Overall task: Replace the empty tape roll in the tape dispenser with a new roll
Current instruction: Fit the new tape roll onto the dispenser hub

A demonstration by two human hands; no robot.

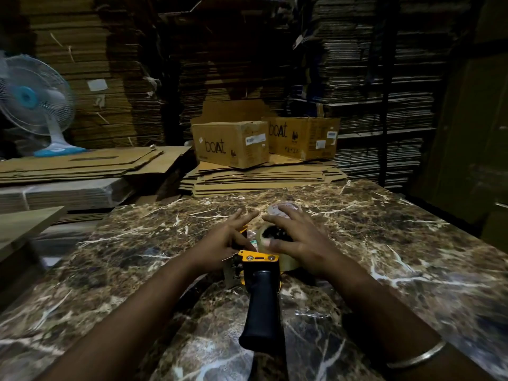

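- Dim storeroom, flattened cardboard stacked behind; marble-patterned table [412, 243] in front.
- Left hand [222, 240]: fingers splayed, touching the tape dispenser [255, 270] at its yellow front, left side; no firm hold visible.
- Dispenser lies flat, black handle pointing back toward the person.
- Right hand [297, 237]: spread open over the clear tape roll [268, 239] seated right of the dispenser frame, pressing, not wrapping.
- Second roll [283, 209] lies just beyond the dispenser, under the right fingertips; right hand nearer.

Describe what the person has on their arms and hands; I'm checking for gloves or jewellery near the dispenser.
No gloves: both the left hand and the right hand are bare, and both forearms are uncovered as far as the frame shows, with no sleeves visible. The only item worn is a thin, plain metallic bangle around the right forearm. No rings or watch can be seen.
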